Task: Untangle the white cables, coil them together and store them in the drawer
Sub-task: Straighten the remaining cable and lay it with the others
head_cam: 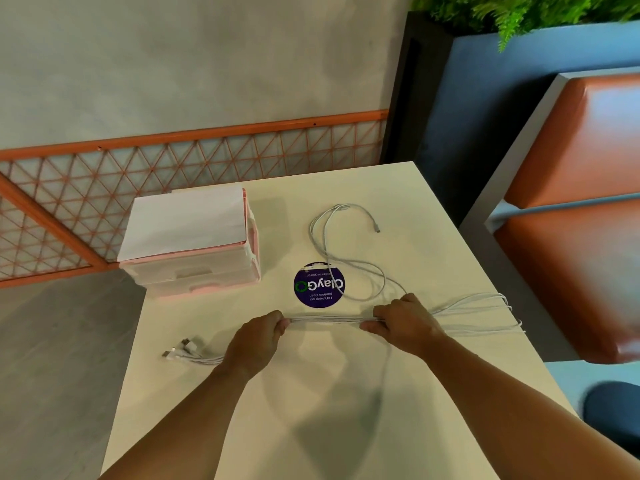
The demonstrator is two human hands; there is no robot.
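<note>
White cables (325, 320), gathered into one straight bundle, just on the near side of the round purple sticker (318, 285) on the cream table (346, 427). Held at both ends of that stretch: left hand (258, 337) near-left of the sticker, fingers curled and pinching the bundle; right hand (403, 320) near-right of the sticker, fingers wrapped round the same strands. Beyond the left hand, further left of the sticker, USB plugs (180, 349) fanned out flat at the table's edge. Beyond the right hand, far right of the sticker, loose strands spread in long loops towards the table's right edge. One more strand curling back past the sticker's right rim and lying in an open loop behind it, small connector (377, 230) at the free end. Another strand hanging from the right hand towards the viewer, blurred. Left of and behind the sticker, well apart from the hands, a pink-and-clear drawer unit (204, 271), drawers closed, sheet of white paper (183, 220) on top. Nothing lying between bundle and drawer unit except bare tabletop. Far right of the sticker, off the table, an orange padded bench seat (571, 237); behind and left, an orange lattice panel (86, 202).
</note>
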